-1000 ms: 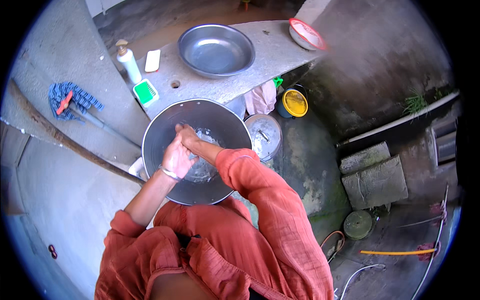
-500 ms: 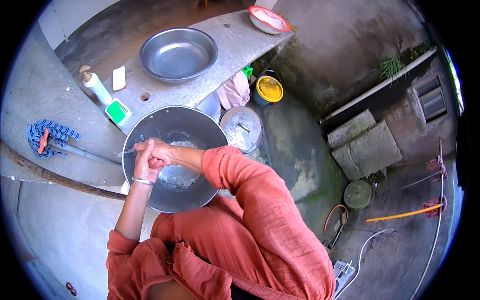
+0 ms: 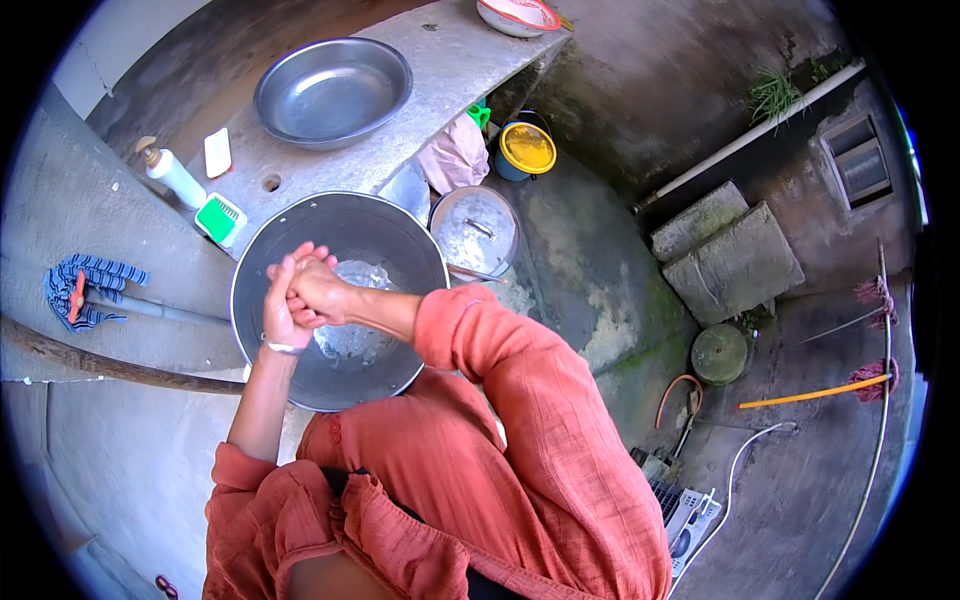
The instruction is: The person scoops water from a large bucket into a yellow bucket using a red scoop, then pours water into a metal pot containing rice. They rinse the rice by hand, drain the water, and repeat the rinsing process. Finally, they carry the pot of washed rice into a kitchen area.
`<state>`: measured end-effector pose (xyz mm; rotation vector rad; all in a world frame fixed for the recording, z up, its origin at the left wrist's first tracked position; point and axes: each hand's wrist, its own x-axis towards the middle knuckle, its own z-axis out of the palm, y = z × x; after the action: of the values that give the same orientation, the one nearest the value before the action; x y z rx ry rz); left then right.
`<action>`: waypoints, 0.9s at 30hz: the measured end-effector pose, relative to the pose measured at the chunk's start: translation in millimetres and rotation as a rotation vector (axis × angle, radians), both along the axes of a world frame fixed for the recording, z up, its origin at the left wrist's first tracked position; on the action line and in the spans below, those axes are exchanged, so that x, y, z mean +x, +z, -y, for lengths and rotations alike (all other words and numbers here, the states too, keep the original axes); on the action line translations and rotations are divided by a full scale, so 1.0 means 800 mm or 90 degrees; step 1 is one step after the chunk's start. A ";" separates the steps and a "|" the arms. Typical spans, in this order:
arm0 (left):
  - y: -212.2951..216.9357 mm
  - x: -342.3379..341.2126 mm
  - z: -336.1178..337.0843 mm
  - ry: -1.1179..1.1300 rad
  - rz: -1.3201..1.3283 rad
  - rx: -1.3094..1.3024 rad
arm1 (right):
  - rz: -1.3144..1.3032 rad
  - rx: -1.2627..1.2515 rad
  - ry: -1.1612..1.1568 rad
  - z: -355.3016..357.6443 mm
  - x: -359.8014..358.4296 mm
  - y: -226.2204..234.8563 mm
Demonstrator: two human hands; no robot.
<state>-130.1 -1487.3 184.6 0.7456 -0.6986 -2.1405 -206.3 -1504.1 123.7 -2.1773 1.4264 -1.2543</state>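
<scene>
My left hand (image 3: 279,303) and my right hand (image 3: 322,291) are pressed together, the fingers wrapped around each other, over the left part of a large deep metal pot (image 3: 400,362). A light-coloured bracelet circles my left wrist. Neither hand shows a separate object; what lies between the palms is hidden. Below them in the pot is rippled, clear water (image 3: 362,335), catching the light. The pot stands in front of my knees, by a concrete ledge (image 3: 330,172).
On the ledge are a wide metal basin (image 3: 335,92), a pump bottle (image 3: 174,178), a green-and-white brush (image 3: 218,216) and a red-rimmed bowl (image 3: 518,14). A metal lid (image 3: 476,238) and a yellow-lidded bucket (image 3: 526,150) stand right of the pot. A wooden pole (image 3: 120,362) runs at left.
Both hands stay clasped, with the right fingers shifted up along the left hand. A splash at the pot's left rim is gone. The view has shifted slightly.
</scene>
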 end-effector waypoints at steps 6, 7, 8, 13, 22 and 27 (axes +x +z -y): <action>-0.054 0.012 0.029 0.137 0.131 -0.045 | 0.365 -0.052 0.032 -0.016 0.017 0.018; -0.064 0.016 0.035 0.184 0.166 -0.053 | 0.201 -0.289 -0.001 -0.008 0.018 -0.003; -0.067 0.008 0.028 0.210 0.145 -0.013 | 0.139 -0.151 0.033 -0.020 0.008 -0.015; -0.132 0.022 0.040 0.265 0.216 0.258 | -0.311 0.108 0.103 0.005 -0.017 -0.067; -0.089 0.015 0.038 0.275 0.292 0.319 | 0.750 0.887 -0.031 0.037 -0.023 -0.138; -0.234 0.091 0.077 0.006 -0.606 0.025 | 1.029 0.482 0.158 -0.020 0.048 0.060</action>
<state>-57.1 -1548.7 -2.5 -0.2861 -0.1308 -2.1700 -168.2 -1488.1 172.0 -0.3830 0.6130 -1.3685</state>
